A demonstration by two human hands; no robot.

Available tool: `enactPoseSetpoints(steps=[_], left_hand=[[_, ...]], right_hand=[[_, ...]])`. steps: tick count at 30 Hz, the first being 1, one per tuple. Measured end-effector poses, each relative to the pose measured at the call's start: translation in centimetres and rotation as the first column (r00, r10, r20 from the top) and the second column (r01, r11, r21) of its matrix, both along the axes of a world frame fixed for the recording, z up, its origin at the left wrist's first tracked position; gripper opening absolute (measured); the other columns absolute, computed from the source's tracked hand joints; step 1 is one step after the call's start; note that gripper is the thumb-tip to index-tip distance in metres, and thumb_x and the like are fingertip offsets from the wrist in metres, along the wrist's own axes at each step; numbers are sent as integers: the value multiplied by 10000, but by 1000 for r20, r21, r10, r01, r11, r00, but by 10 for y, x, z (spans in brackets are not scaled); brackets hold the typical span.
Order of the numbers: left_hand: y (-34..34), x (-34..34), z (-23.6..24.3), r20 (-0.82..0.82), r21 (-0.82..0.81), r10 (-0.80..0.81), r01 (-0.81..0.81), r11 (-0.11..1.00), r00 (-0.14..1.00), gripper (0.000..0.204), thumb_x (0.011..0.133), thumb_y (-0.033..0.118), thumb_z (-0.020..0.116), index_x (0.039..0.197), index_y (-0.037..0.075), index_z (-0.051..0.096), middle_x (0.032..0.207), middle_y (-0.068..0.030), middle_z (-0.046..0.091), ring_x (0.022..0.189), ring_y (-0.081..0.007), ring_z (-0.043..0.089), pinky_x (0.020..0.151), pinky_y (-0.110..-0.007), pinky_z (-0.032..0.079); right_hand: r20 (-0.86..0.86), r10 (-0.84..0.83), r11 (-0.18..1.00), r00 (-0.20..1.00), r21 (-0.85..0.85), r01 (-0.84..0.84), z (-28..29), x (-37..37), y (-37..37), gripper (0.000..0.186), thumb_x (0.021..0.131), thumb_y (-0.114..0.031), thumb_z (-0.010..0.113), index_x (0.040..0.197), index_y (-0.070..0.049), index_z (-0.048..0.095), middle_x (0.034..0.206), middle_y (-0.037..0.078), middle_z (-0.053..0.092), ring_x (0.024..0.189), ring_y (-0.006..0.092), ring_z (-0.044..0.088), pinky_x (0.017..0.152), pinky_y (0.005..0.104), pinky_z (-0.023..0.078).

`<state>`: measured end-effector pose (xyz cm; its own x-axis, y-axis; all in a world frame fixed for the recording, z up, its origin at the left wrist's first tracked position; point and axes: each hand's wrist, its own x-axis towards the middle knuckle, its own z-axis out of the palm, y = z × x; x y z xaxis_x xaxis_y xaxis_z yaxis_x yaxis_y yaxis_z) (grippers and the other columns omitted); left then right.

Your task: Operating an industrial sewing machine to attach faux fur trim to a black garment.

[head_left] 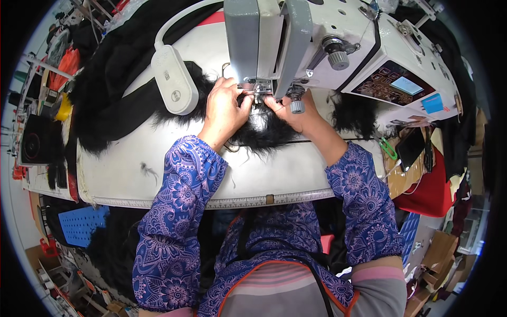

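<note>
A piece of black fur (269, 132) lies under the presser foot (257, 91) of a white and grey sewing machine (322, 39). Left of the foot, my left hand (224, 108) grips the fur, with the thumb and fingers close to the needle area. On the other side, my right hand (300, 113) pinches the same fur, its thumb near the foot; its other fingers are partly hidden behind a machine knob (297, 105). Long black hairs spread below and between both hands. The fur's seam edge cannot be made out.
A white oval lamp (174, 79) on a bent neck stands left of my left hand. Black fabric (100, 100) covers the table's far left. To the right lie another black fur piece (355, 113), green-handled snips (389, 149) and a phone (410, 149). A measuring tape (237, 203) edges the table.
</note>
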<state>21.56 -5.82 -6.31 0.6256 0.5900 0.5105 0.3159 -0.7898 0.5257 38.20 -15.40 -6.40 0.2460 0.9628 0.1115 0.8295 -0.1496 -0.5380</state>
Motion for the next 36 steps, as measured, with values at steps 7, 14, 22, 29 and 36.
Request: enactPoseSetpoints(steps=[7, 14, 22, 29, 36], left_hand=[[0, -1, 1, -2, -23, 15, -15, 1000, 1000, 126, 702, 70, 703, 825, 42, 700, 810, -115, 619, 832, -313, 570, 736, -397, 490], [1, -3, 4, -15, -51, -11, 10, 999, 1000, 137, 705, 63, 699, 837, 29, 703, 825, -116, 631, 838, -317, 575, 758, -402, 490], [-1, -12, 5, 44, -112, -85, 89, 990, 995, 112, 693, 66, 714, 803, 45, 708, 811, -86, 659, 838, -290, 576, 751, -376, 489], [-1, -12, 5, 66, -148, -129, 138, 979, 989, 126, 682, 63, 718, 808, 57, 707, 818, -79, 666, 811, -277, 585, 749, -366, 488], [-9, -23, 11, -35, -167, -274, 265, 950, 961, 114, 679, 78, 728, 787, 71, 693, 878, -98, 683, 901, -295, 609, 808, -391, 470]], right_hand=[[-103, -23, 999, 994, 45, 28, -9, 2, 3, 302, 836, -271, 705, 1010, -26, 671, 964, 116, 703, 894, 252, 663, 815, 370, 499], [12, 45, 978, 999, 203, -47, -12, 5, 4, 276, 835, -243, 707, 1003, -25, 678, 935, 94, 712, 855, 217, 666, 778, 351, 508], [-10, 21, 999, 1000, -50, -22, 27, -7, -6, 281, 823, -272, 716, 1003, -59, 683, 872, 87, 701, 799, 196, 651, 737, 340, 503], [-187, 27, 999, 982, 42, -20, 10, -1, -8, 298, 783, -261, 756, 992, -59, 687, 858, 63, 694, 767, 175, 635, 715, 325, 503], [20, 214, 959, 977, 184, -214, 8, -3, -25, 266, 759, -323, 728, 871, -83, 711, 841, 129, 675, 806, 297, 636, 716, 395, 490]])
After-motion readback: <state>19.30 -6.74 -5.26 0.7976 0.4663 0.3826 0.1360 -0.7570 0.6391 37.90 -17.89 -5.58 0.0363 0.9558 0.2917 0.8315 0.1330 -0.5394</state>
